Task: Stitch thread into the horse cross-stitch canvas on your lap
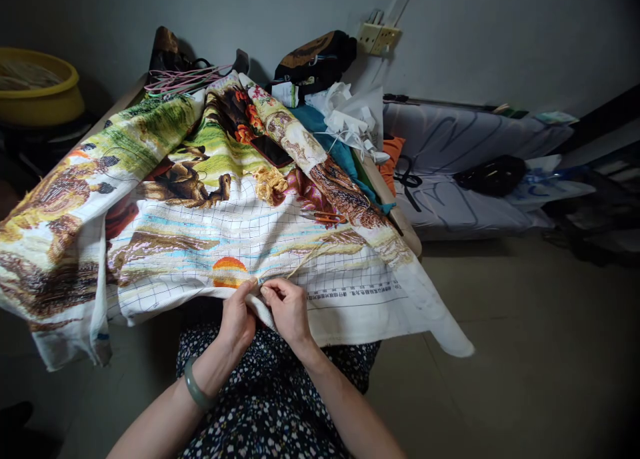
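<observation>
Wooden table, mostly hidden: embroidered cloth draped across it; at 1 o'clock of cloth, white bags and teal fabric.

A grey wall fills twelve o'clock; a yellow basin sits at ten o'clock; bare floor spreads toward four o'clock.

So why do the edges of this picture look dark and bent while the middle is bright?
Head view: a wide lens darkens the corners and bows the wall and floor lines; light falls mainly on the embroidered cloth, where the left hand and right hand pinch its edge in sharp focus; the yellow basin sits dim.
</observation>
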The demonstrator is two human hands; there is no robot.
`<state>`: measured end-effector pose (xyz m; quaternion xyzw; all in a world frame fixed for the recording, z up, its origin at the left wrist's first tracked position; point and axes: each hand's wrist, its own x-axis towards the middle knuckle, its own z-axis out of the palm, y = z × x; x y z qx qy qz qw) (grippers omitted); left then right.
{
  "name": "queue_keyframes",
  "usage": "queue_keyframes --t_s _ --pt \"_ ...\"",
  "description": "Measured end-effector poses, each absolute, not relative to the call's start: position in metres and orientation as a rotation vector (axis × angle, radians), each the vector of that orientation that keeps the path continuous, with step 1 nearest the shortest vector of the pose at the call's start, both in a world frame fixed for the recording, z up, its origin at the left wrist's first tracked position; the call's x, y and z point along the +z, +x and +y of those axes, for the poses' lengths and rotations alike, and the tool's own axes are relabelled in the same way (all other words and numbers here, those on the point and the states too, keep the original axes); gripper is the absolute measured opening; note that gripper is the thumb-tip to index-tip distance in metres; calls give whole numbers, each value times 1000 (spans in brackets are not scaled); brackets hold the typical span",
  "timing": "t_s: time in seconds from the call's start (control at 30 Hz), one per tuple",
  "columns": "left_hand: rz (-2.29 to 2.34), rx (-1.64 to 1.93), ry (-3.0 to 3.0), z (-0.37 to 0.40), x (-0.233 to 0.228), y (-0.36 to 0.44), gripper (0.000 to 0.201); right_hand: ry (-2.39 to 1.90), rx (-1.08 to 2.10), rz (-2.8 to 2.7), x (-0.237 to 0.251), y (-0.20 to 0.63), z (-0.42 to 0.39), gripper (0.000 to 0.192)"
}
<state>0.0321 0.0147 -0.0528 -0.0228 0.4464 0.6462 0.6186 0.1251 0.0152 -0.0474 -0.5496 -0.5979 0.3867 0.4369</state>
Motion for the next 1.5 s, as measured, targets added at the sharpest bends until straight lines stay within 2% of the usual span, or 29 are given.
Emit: queue_keyframes --t_s 0.3,0.57,1.17,1.3,1.4,1.5 --pt "1006 1481 -49 14 -51 32 18 -1354 709 -1609 -41 123 12 19" --pt "1009 1506 -62 11 -47 35 19 -1372 1177 -1296 -43 122 14 14" --pt "988 1524 -84 9 -49 37 20 -1361 1221 -1223 -39 118 14 11" --pt "961 1528 -73 9 -49 37 20 -1394 1078 -1287 -37 117 19 9" --pt "935 1536 -57 9 -52 36 20 -1409 882 -1596 -36 116 24 15" --pt "934 1563 -34 9 -56 35 28 -1461 756 -1821 -33 114 30 12"
